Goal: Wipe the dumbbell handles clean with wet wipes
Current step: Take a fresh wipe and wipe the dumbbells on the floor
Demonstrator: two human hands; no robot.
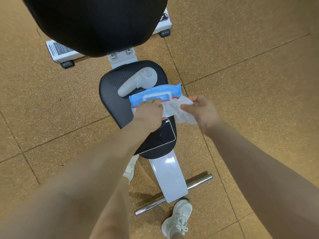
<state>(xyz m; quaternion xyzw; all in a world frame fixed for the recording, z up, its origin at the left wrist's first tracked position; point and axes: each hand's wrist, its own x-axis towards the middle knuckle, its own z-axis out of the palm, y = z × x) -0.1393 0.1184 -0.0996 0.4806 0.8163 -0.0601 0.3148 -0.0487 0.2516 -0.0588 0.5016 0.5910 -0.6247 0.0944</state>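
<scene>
A blue pack of wet wipes (155, 94) lies on the black bench seat (112, 104). My left hand (149, 114) rests on the pack's front part, fingers bent down over it near the lid. A white wet wipe (179, 111) stretches from the pack's opening to the right. My right hand (201, 110) pinches that wipe between thumb and fingers, just right of the pack. No dumbbell is in view.
A white handheld controller (138, 81) lies on the seat behind the pack. A phone (164, 135) lies on the seat's near end. The black backrest (95, 23) rises ahead. The bench's chrome foot bar (174, 194) and my white shoes (179, 218) stand on the brown floor.
</scene>
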